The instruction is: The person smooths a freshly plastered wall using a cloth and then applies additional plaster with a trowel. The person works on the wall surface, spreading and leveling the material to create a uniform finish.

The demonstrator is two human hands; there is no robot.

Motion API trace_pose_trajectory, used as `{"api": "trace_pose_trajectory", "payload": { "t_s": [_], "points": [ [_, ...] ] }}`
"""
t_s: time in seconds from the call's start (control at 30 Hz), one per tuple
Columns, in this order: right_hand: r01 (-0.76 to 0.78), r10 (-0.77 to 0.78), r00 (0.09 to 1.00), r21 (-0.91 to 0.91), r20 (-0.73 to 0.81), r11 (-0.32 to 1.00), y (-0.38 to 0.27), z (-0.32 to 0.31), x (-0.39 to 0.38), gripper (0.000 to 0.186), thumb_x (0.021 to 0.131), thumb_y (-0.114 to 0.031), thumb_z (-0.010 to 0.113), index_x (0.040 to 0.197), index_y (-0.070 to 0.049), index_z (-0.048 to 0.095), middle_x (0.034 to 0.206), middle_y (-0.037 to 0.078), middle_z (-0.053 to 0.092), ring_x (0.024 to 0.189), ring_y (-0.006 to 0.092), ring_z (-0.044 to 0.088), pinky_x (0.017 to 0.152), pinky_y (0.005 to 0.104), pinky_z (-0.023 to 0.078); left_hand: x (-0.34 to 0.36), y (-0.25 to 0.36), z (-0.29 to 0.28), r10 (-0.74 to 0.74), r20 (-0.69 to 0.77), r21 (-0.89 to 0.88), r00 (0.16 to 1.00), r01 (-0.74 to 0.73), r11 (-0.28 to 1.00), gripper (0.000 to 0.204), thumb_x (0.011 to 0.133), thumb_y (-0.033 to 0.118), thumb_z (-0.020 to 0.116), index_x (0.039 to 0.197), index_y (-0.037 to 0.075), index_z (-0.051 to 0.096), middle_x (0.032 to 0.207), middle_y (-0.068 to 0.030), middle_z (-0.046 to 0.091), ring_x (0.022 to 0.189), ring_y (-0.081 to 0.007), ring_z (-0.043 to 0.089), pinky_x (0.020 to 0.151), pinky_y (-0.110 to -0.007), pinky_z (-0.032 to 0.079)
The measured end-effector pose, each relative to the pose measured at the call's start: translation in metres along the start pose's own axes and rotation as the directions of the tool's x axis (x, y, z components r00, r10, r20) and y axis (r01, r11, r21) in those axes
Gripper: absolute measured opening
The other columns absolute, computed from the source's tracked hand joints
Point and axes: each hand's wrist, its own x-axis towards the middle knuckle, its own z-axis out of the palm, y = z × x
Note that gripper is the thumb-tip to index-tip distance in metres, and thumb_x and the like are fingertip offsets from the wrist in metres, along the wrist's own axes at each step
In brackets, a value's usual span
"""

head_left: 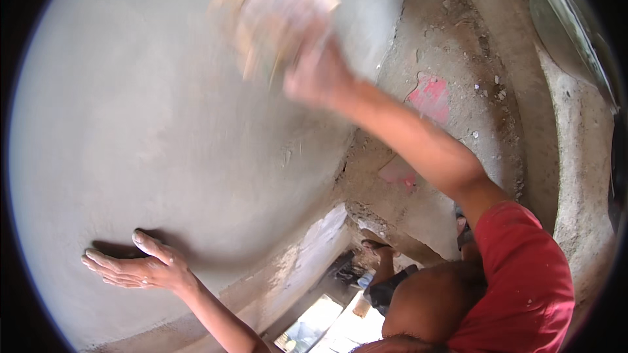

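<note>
One smooth grey plastered wall (196,150) adjoins a rough brown-grey surface (451,46) bearing two pink patches (430,98). Right hand (319,75) holds one blurred tan-and-white object (278,10) before the wall; finger positions, I cannot tell. Left hand (140,269): fingers together, thumb spread.

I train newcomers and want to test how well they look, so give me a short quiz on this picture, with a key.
1. Multiple choice: what colour is the sleeve?
A) green
B) red
C) white

2. True or false: the left hand is clenched into a fist.

3. Fill in: the blurred object is held in the ____ hand.

Key:
1. B, red.
2. False: it is stretched out, by the smooth grey surface.
3. Right: the right hand holds it, though the blur hides exactly what it is.
</note>
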Motion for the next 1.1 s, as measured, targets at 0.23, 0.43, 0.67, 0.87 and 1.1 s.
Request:
{"api": "trace_pose_trajectory", "payload": {
  "t_s": [0.23,0.43,0.67,0.87,1.1],
  "points": [
    [-0.195,0.212,0.967,0.126,-0.144,0.973,-0.024,-0.028,-0.001,0.065,0.091,-0.008,0.059,0.155,-0.011,0.049,0.153,0.022,0.052,0.149,0.0464,0.039,0.126,0.0664,0.021,0.003,0.005,-0.001,-0.010,0.001,-0.025,1.000,0.011,1.000,0.078,0.106,0.057,0.050,0.163,0.006,0.036,0.168,-0.0172,0.036,0.157,-0.0380,0.030,0.126,-0.059,0.021],
    [-0.246,0.262,0.930,0.093,-0.258,0.965,0.015,-0.027,0.067,0.055,0.098,-0.016,0.057,0.150,0.001,0.051,0.151,0.028,0.052,0.143,0.0422,0.045,0.122,0.0561,0.028,0.003,0.004,-0.004,0.034,0.039,0.009,0.999,-0.035,0.999,0.077,0.107,0.058,0.049,0.164,0.008,0.037,0.169,-0.0172,0.035,0.158,-0.0377,0.029,0.127,-0.059,0.019],
    [-0.151,0.172,0.982,0.217,-0.081,0.964,-0.026,-0.006,-0.003,0.064,0.085,-0.007,0.061,0.149,-0.005,0.055,0.160,0.026,0.045,0.152,0.0401,0.037,0.125,0.0626,0.026,0.002,0.003,-0.005,-0.004,0.065,0.013,0.998,0.003,1.000,0.079,0.107,0.060,0.045,0.163,0.006,0.037,0.169,-0.0178,0.035,0.158,-0.0389,0.027,0.127,-0.060,0.016],
    [-0.413,0.375,0.874,0.067,0.308,0.908,0.019,0.006,0.050,0.068,0.084,-0.011,0.064,0.152,-0.010,0.055,0.166,0.019,0.039,0.155,0.0407,0.032,0.125,0.0668,0.022,0.001,0.002,-0.004,0.029,0.073,0.021,0.997,-0.031,0.999,0.079,0.107,0.061,0.043,0.163,0.006,0.037,0.170,-0.0161,0.034,0.159,-0.0372,0.027,0.127,-0.059,0.014],
    [-0.490,0.544,0.785,0.241,-0.295,0.838,0.038,-0.003,0.004,0.069,0.086,-0.016,0.067,0.154,-0.013,0.053,0.169,0.021,0.033,0.155,0.0407,0.033,0.121,0.0682,0.028,0.001,0.005,-0.004,-0.015,0.065,0.008,0.998,0.015,1.000,0.078,0.107,0.062,0.043,0.163,0.007,0.039,0.170,-0.0161,0.035,0.159,-0.0378,0.027,0.128,-0.059,0.014]
  ]
}}
